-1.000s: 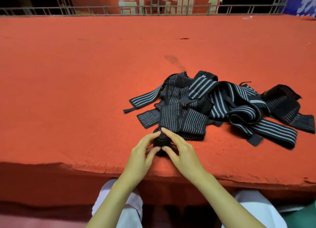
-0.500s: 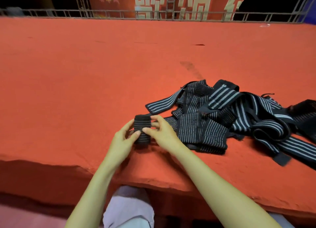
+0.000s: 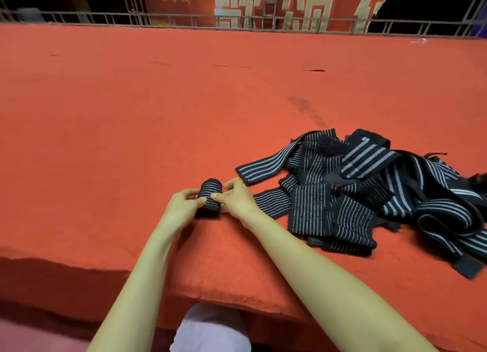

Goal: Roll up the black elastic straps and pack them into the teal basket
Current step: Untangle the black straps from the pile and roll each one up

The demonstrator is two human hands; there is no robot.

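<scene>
Both forearms reach forward over the front edge of the red table (image 3: 105,140), hands meeting at a rolled strap (image 3: 209,200) lying on the cloth near that edge. Left hand (image 3: 181,206) curls round the roll's left side, thumb on top. Right hand (image 3: 237,198) pinches the right side, thumb tip on the roll, fingers bent behind. Pile of loose straps (image 3: 369,190) lies just right of the hands, one strap end touching the right wrist area. Basket not in view
</scene>
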